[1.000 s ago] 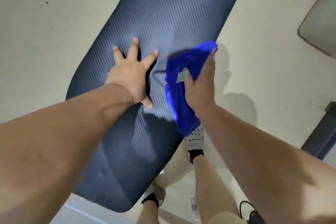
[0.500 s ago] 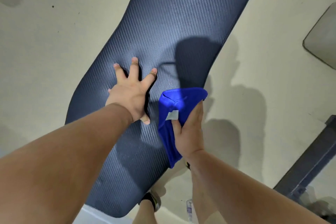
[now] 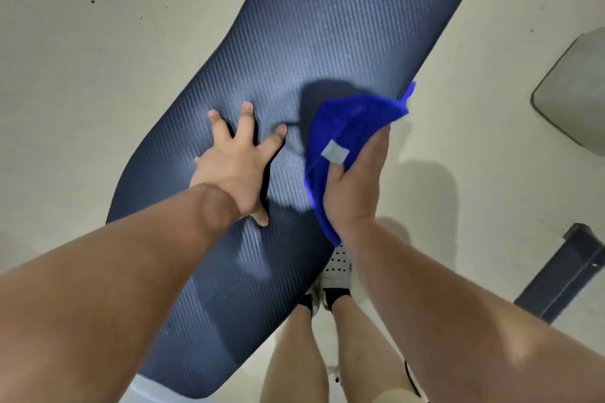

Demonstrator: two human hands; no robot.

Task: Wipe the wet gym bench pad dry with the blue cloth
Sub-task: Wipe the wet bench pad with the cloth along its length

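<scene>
Head view: right hand [image 3: 355,186] clenching blue cloth [image 3: 347,127] mid-wipe on bench pad [image 3: 327,42]; left hand [image 3: 235,163] flat, released (bracing); next, likely the unwiped far end.

Two bare forearms with no sleeves, left hand [image 3: 234,167] and right hand [image 3: 355,186] without gloves or rings, bare legs at the bottom centre of the frame, black ankle socks [image 3: 334,296], white perforated shoe [image 3: 339,263].

Whole upper stretch of the bench pad [image 3: 343,20] is wide open, nothing sitting on it. Only thing in the way mid-pad is the left hand [image 3: 234,167] planted flat with fingers [image 3: 246,118] spread, so there's just a narrow lane between it and the right edge.
</scene>
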